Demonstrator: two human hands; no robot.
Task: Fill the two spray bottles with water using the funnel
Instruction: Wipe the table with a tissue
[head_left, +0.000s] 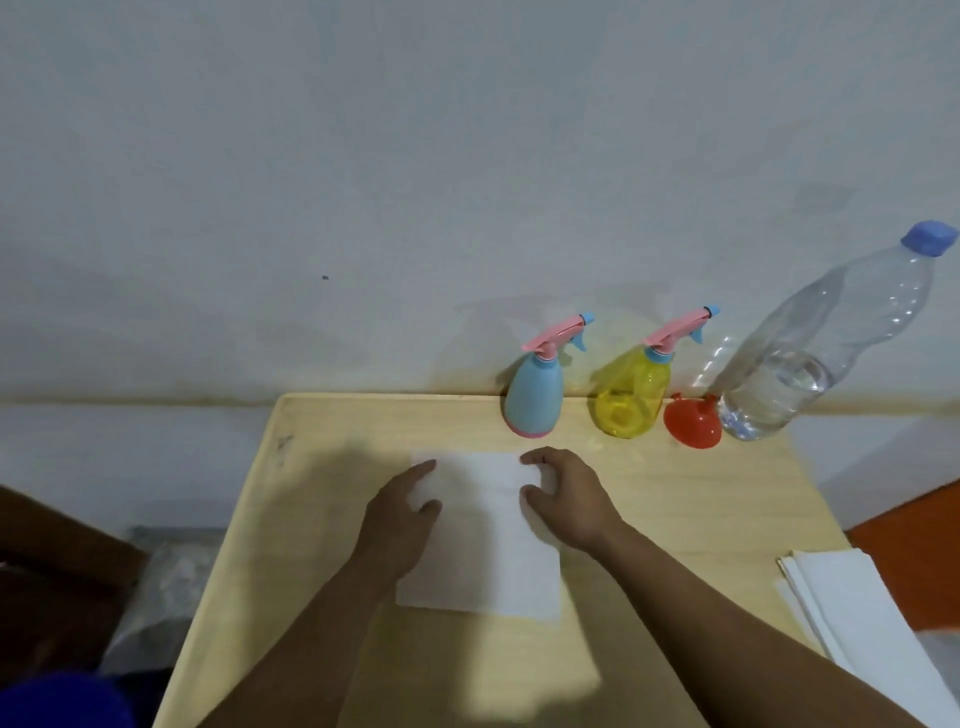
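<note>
A blue spray bottle (535, 395) with a pink trigger head stands at the table's far edge. To its right stands a yellow see-through spray bottle (631, 397) with the same pink head. A red funnel (693, 422) lies beside it, and a large clear water bottle (810, 358) with a blue cap, partly filled, stands at the far right. My left hand (402, 512) rests flat on a white paper towel (488, 540) in the table's middle. My right hand (569, 499) presses on the towel's right edge with curled fingers. Neither hand touches the bottles.
The light wooden table (675, 519) stands against a white wall. A stack of white paper sheets (857, 608) lies at the table's right edge. Dark furniture and a plastic bag sit on the floor to the left.
</note>
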